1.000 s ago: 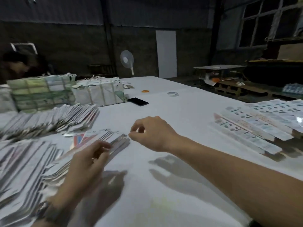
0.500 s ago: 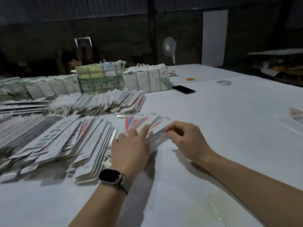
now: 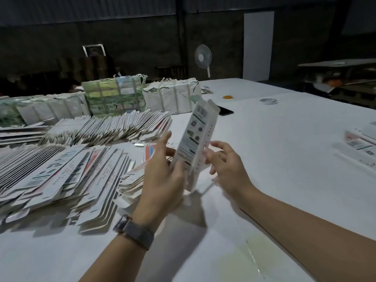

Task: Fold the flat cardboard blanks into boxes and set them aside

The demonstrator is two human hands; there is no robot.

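Observation:
A long white printed cardboard blank [image 3: 196, 137] stands almost upright above the table, partly opened into a sleeve, its barcode end uppermost. My left hand [image 3: 162, 174], with a watch on the wrist, grips its lower part, thumb on the printed face. My right hand [image 3: 225, 165] touches the blank's right edge with spread, bent fingers. Fanned stacks of flat blanks [image 3: 61, 174] lie left of my hands. Finished boxes [image 3: 360, 145] lie at the right edge.
A second fanned row of blanks [image 3: 114, 127] lies further back. Wrapped bundles [image 3: 114, 96] stand behind it. A black phone [image 3: 224, 111], an orange ring [image 3: 228, 97] and a tape roll [image 3: 268, 101] lie on the white table [image 3: 284, 180]. A fan [image 3: 202, 58] stands beyond.
Both hands were down on the small fanned stack; now one blank is lifted off it and held upright between them, partly opened. The view has swung left.

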